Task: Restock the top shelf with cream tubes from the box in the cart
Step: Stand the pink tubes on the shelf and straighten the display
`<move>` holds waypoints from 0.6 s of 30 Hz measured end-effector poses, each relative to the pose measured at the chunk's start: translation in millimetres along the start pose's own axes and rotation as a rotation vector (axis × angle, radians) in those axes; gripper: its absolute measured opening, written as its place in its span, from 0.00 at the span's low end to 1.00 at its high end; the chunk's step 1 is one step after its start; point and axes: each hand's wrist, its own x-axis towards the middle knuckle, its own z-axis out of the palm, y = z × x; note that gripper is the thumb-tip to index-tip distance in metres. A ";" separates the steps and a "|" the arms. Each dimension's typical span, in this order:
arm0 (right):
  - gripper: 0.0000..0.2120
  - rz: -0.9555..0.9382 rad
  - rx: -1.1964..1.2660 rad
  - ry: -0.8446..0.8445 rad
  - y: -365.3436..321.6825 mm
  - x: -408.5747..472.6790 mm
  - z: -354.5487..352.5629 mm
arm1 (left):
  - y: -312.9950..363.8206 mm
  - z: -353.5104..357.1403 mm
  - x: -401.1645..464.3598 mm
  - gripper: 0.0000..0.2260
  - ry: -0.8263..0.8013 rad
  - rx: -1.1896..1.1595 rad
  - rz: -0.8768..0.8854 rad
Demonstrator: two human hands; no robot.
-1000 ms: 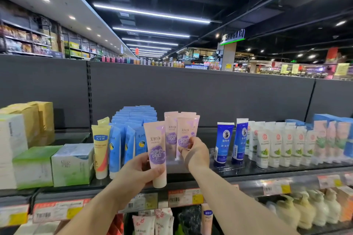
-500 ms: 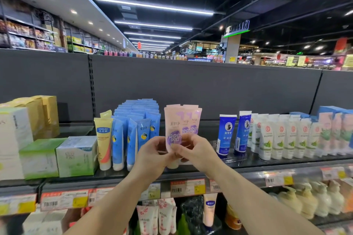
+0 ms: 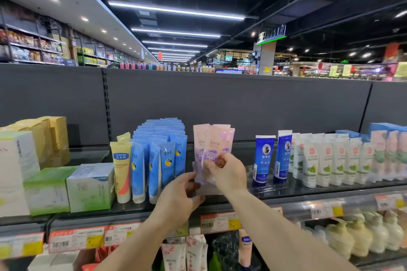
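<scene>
While a few pink cream tubes (image 3: pixel 212 145) already stand on the top shelf (image 3: pixel 308 191), the front one is pinched by the right hand (image 3: pixel 228 171) and steadied by the left hand's (image 3: pixel 178 198) curled fingers, so restocking is judged unfinished.

Pink cream tubes (image 3: pixel 212 143) with purple labels stand upright, clustered on the top shelf (image 3: pixel 308 189) between blue tubes.

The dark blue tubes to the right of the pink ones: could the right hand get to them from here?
Probably yes. The dark blue tubes stand at the shelf front just right of the right hand, nothing between, though it grips a pink tube.
</scene>
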 end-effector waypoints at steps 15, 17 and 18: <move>0.11 0.027 -0.123 -0.088 -5.9 -1.4 7.9 | -6.4 -0.9 6.5 0.27 0.018 -0.024 0.013; 0.11 0.036 -0.123 -0.089 -6.2 -1.4 6.9 | -3.4 -0.6 6.6 0.26 0.022 -0.015 0.007; 0.11 0.036 -0.125 -0.092 -6.7 -0.8 5.9 | -1.5 -0.7 5.8 0.26 0.026 -0.006 0.003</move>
